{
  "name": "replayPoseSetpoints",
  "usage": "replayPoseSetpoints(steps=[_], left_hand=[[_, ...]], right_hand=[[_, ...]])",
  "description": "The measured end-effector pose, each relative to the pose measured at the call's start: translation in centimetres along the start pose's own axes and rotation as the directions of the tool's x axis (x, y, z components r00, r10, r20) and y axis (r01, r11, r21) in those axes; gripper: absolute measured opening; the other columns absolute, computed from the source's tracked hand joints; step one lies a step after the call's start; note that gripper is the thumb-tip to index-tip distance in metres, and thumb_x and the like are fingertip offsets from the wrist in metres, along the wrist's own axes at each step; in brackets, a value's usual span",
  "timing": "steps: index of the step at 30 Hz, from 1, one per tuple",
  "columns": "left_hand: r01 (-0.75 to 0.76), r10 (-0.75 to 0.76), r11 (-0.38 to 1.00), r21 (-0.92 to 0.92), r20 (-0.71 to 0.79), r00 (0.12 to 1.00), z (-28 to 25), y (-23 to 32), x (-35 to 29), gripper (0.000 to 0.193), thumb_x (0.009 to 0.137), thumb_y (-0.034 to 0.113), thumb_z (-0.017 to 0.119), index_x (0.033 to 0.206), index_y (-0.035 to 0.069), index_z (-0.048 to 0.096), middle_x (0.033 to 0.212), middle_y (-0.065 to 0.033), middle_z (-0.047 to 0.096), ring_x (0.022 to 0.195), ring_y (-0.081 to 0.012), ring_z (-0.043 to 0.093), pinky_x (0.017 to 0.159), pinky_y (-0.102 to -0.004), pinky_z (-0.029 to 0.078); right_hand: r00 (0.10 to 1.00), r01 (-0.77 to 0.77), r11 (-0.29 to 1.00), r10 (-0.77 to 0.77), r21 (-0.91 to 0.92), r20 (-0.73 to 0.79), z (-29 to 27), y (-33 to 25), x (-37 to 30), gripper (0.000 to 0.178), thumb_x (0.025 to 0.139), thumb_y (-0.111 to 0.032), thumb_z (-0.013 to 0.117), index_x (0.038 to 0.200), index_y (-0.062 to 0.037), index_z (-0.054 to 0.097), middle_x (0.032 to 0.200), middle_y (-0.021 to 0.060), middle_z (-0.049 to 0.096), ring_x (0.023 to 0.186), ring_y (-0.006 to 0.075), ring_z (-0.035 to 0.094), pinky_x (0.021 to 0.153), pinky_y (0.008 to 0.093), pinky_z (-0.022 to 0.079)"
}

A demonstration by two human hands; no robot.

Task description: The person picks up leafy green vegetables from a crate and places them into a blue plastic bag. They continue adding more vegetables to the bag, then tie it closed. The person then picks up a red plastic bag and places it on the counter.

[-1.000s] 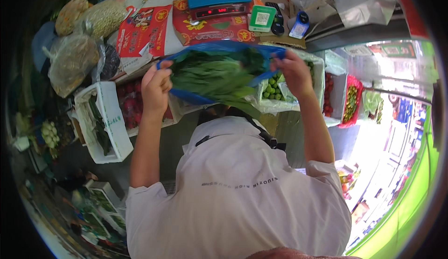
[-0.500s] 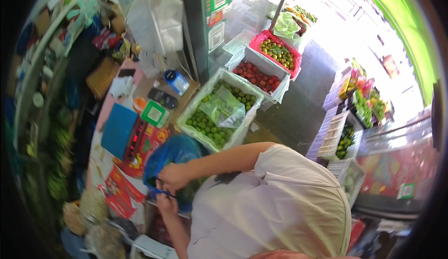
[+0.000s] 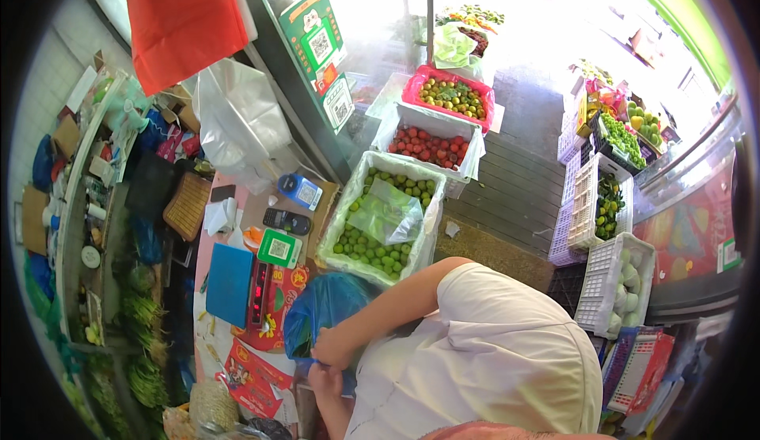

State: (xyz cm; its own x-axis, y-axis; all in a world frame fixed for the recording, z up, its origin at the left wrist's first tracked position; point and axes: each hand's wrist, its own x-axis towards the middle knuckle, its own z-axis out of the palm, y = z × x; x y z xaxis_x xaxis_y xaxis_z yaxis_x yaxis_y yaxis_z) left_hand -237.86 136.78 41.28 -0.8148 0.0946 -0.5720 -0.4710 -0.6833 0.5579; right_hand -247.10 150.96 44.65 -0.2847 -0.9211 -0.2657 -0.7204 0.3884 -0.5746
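A blue translucent plastic bag (image 3: 317, 307) bulges beside the counter, with something dark green partly visible inside it. My right hand (image 3: 332, 348) is closed on the gathered edge of the bag, its arm reaching across from the white-shirted torso. Just below, my left hand (image 3: 323, 380) pinches the bag as well, close against the right. Part of the bag hangs hidden behind my hands and forearm. Left of it, a blue-topped scale (image 3: 229, 285) with a lit red display rests on the counter.
Behind the bag stand a white crate of green fruit (image 3: 360, 270), a box of red fruit (image 3: 428, 145) and a pink-lined crate (image 3: 408, 83). A phone-like handset (image 3: 286, 220) and a blue bottle (image 3: 299, 191) sit on the counter. Produce crates (image 3: 609, 281) line the right.
The view has swung, so the counter and bag appear farther right and lower. Both hands still grip the bag; the stretched blue strand between them no longer shows.
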Motion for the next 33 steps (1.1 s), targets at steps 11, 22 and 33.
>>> replayPoseSetpoints(steps=[11, 22, 33], left_hand=[[-0.019, 0.051, 0.991, 0.135, -0.237, 0.97, -2.3, -1.1, 1.4, 0.036, 0.112, 0.03, 0.04, 0.127, 0.005, 0.06, 0.123, -0.0088, 0.069, 0.108, -0.0235, 0.068, 0.092, -0.0362, 0.055], [-0.082, 0.489, 0.101, 0.991, 0.022, 0.872, -5.8, -2.2, 1.9, 0.017, 0.092, 0.01, 0.057, 0.089, -0.005, 0.066, 0.083, -0.0211, 0.067, 0.082, -0.0294, 0.067, 0.07, -0.0421, 0.051], [-0.209, 0.41, 0.847, 0.489, -0.35, 0.842, 0.2, -1.8, 1.4, 0.03, 0.092, 0.006, 0.068, 0.119, 0.0, 0.056, 0.102, -0.0083, 0.065, 0.082, -0.0155, 0.061, 0.071, -0.0298, 0.049]], right_hand=[[0.915, -0.016, 1.0, 0.016, 0.005, -0.403, 2.3, 0.7, -1.1, 0.043, 0.082, -0.038, 0.075, 0.101, 0.0003, 0.072, 0.104, 0.02, 0.07, 0.099, 0.0362, 0.07, 0.08, 0.0458, 0.057], [0.963, -0.218, 0.708, 0.266, 0.672, 0.032, 5.7, 3.4, 2.6, 0.03, 0.086, -0.033, 0.069, 0.074, -0.006, 0.076, 0.073, 0.0122, 0.073, 0.065, 0.0288, 0.07, 0.065, 0.0432, 0.056], [0.798, -0.422, 0.711, 0.586, 0.562, -0.142, 6.3, 10.9, 2.1, 0.035, 0.077, -0.032, 0.067, 0.088, -0.0001, 0.077, 0.083, 0.0217, 0.074, 0.08, 0.0374, 0.074, 0.074, 0.0472, 0.059]])
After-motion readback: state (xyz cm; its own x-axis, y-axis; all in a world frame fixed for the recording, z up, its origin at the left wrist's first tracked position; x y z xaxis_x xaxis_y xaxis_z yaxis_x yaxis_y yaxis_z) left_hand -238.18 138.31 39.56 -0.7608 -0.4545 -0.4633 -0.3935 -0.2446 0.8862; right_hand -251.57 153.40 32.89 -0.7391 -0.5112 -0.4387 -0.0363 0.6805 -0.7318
